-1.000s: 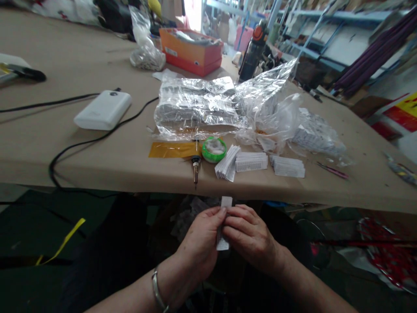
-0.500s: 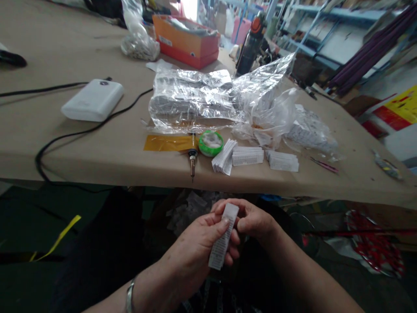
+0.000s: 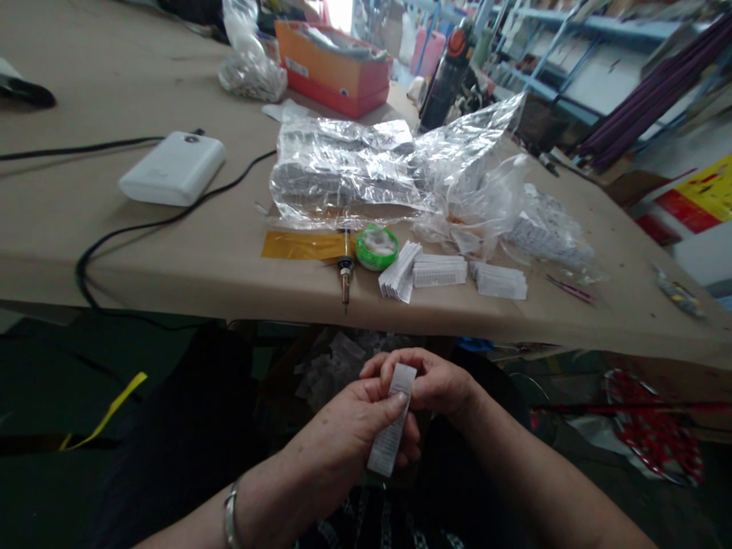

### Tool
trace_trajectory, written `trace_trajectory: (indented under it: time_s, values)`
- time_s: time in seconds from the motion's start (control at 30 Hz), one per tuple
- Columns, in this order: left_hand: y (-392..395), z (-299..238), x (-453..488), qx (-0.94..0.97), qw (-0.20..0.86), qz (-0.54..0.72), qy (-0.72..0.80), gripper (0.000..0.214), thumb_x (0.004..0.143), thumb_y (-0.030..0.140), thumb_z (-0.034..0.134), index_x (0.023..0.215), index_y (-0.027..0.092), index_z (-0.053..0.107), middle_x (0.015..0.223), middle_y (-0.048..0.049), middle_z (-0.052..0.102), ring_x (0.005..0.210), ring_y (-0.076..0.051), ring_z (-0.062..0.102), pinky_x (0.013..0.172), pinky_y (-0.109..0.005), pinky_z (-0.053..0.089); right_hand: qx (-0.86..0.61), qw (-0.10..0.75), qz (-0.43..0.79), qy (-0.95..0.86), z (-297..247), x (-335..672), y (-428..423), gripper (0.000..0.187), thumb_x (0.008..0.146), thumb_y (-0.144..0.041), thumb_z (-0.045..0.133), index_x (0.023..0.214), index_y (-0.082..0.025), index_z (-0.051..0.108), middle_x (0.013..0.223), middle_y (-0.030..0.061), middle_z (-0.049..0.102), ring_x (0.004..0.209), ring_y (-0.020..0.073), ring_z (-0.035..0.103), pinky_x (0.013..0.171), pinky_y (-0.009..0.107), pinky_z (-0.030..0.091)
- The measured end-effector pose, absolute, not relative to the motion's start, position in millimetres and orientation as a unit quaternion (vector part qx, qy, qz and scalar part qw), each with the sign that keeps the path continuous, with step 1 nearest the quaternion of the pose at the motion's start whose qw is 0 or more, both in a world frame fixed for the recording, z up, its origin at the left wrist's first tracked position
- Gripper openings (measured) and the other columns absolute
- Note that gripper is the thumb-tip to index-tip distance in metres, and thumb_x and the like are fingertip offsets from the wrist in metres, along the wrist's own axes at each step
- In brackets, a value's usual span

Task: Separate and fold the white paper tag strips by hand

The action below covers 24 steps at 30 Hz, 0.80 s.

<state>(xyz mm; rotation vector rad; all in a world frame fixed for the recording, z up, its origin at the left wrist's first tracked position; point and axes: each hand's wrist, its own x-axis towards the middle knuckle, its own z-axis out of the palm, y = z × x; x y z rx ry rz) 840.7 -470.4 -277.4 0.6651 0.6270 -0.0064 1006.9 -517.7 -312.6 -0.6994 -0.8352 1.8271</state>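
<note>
Low in front of the table edge, my left hand [image 3: 348, 423] grips a narrow white strip of printed labels [image 3: 387, 446], its thumb pressed flat on the face. Whether it is one strip or a thin stack I cannot tell. My right hand [image 3: 446, 385] pinches the strip's upper end, its fingertips partly hidden behind it. On the table above my hands lie a fanned pile of white labels [image 3: 399, 273], a second pile [image 3: 439, 271] and a third pile [image 3: 501, 280]. Left of them are a green-rimmed round container [image 3: 376, 248] and a soldering iron [image 3: 345, 278], tip toward me.
Clear plastic bags [image 3: 348, 171] lie behind the piles. Pink-handled tweezers [image 3: 572, 290] rest at right. A white power bank [image 3: 172, 169] and a black cable [image 3: 137, 227] are at left. An orange box [image 3: 335, 72] and a dark bottle [image 3: 449, 80] stand farther back.
My right hand's fingers have shifted slightly left, curling further over the strip's upper end. The view has moved a little, so the table things appear slightly right and higher.
</note>
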Motion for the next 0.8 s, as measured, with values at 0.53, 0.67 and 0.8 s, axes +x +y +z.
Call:
trace_trajectory:
  time_s: [0.53, 0.67, 0.8]
  values:
    - [-464.4, -279.8, 834.5, 0.274, 0.896, 0.047, 0.346, 0.033, 0.075, 0.042, 0.068, 0.089, 0.013, 0.06, 0.068, -0.0036, 0.06, 0.056, -0.013, 0.058, 0.052, -0.021, 0.045, -0.571, 0.401, 0.244, -0.673, -280.0, 993.2, -525.2, 0.031, 0.103, -0.04, 0.05, 0.121, -0.017, 0.058, 0.112, 0.008, 0.055, 0.104, 0.021, 0.053, 0.089, 0.031, 0.044]
    - [-464.0, -282.1, 832.7, 0.27, 0.898, 0.05, 0.343, 0.031, 0.078, 0.04, 0.066, 0.089, 0.012, 0.06, 0.069, -0.0046, 0.061, 0.056, -0.013, 0.058, 0.054, -0.022, 0.046, -0.573, 0.396, 0.249, -0.673, -282.7, 991.9, -522.6, 0.028, 0.103, -0.038, 0.049, 0.12, -0.017, 0.058, 0.112, 0.0082, 0.055, 0.103, 0.0211, 0.053, 0.088, 0.031, 0.044]
    - [-463.1, -282.7, 832.2, 0.271, 0.896, 0.058, 0.346, 0.026, 0.08, 0.037, 0.064, 0.088, 0.012, 0.059, 0.069, -0.0042, 0.06, 0.055, -0.012, 0.056, 0.054, -0.022, 0.047, -0.572, 0.407, 0.26, -0.663, -285.9, 989.9, -523.1, 0.024, 0.101, -0.029, 0.051, 0.12, -0.017, 0.059, 0.112, 0.0062, 0.056, 0.103, 0.0186, 0.053, 0.089, 0.028, 0.042]
